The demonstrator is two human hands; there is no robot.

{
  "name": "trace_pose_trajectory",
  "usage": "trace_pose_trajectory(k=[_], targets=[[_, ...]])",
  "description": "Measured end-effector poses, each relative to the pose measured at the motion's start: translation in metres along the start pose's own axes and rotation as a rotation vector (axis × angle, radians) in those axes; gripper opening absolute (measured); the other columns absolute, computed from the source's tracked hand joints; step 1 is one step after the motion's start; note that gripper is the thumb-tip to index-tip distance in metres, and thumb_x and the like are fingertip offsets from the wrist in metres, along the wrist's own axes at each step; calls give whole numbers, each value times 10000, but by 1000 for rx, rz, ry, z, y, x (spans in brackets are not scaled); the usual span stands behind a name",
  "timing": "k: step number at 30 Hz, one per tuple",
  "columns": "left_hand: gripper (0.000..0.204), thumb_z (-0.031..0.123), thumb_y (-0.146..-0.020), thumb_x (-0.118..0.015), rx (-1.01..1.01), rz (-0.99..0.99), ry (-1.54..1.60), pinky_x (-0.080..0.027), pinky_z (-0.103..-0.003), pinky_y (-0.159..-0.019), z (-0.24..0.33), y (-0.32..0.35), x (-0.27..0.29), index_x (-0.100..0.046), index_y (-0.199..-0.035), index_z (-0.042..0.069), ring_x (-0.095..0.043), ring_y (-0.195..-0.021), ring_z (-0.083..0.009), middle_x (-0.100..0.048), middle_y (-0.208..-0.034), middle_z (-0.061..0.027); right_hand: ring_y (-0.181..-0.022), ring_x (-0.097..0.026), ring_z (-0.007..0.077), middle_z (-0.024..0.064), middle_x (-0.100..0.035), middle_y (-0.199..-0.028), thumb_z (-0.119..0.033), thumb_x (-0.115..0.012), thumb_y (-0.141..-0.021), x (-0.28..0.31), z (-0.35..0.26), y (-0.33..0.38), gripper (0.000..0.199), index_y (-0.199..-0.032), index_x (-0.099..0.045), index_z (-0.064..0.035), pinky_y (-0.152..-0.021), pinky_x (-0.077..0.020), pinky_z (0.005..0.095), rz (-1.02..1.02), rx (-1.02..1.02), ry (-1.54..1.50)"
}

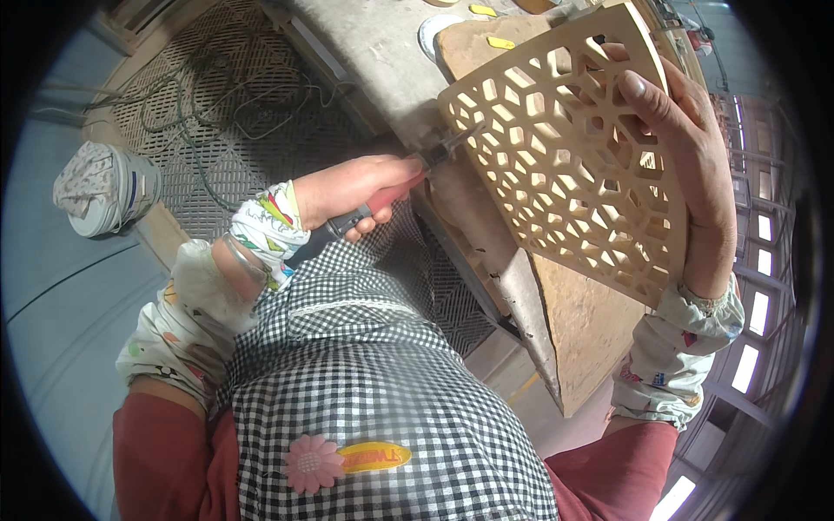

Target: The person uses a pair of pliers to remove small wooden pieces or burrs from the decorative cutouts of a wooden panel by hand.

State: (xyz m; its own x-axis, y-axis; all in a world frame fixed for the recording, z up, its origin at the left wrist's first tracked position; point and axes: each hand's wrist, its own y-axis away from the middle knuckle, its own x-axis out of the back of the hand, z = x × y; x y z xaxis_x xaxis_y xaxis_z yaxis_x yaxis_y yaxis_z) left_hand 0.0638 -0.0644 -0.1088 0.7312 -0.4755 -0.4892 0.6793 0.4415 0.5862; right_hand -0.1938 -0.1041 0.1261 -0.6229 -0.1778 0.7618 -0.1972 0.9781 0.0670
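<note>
Head view: my left hand [360, 184] has its fingers wrapped around a red-and-black power tool [391, 195], whose thin bit points right, to the left side of a pale wooden panel [556, 148] cut through with many-sided holes; I cannot tell whether the bit touches the wood. My right hand [686, 126] grips that panel by its far right side, thumb on the face turned to me and the other fingers partly hidden behind. The panel is held tilted over a brown board [586, 334] on the grey worktop [373, 52]. Beyond its far edge lie two small yellow pieces [500, 42]. On the left, cables [185, 126] trail over a gridded floor mat [261, 48], near a white bucket [139, 187].
</note>
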Motion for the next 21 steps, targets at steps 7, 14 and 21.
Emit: trace_pose_trajectory(k=[7, 14, 21], targets=[[498, 553, -1141, -451, 56, -28, 18, -395, -209, -370, 3, -8, 4, -565, -1101, 70, -481, -449, -47, -577, -677, 10, -932, -742, 214, 129, -776, -1006, -552, -805, -930, -2, 0, 0, 666, -1317, -732, -15, -917, -578, 374, -7, 7, -17], [497, 543, -1146, -450, 30, -55, 61, -405, -213, -383, -7, -2, 4, -582, -1121, 65, -493, -471, -47, -600, -716, 8, -932, -758, 240, 149, -788, -1009, -558, -816, -909, -3, -4, 4, 690, -1313, -735, -5, -925, -587, 372, 7, -8, -6], [398, 464, -1161, -426, -22, -1, -161, -422, -235, -380, -49, 7, 12, -510, -1049, 92, -482, -438, -62, -559, -693, 30, -967, -772, 243, 161, -794, -1048, -484, -821, -912, 4, -4, 5, 630, -1309, -740, -2, -903, -602, 383, 8, -64, 13]])
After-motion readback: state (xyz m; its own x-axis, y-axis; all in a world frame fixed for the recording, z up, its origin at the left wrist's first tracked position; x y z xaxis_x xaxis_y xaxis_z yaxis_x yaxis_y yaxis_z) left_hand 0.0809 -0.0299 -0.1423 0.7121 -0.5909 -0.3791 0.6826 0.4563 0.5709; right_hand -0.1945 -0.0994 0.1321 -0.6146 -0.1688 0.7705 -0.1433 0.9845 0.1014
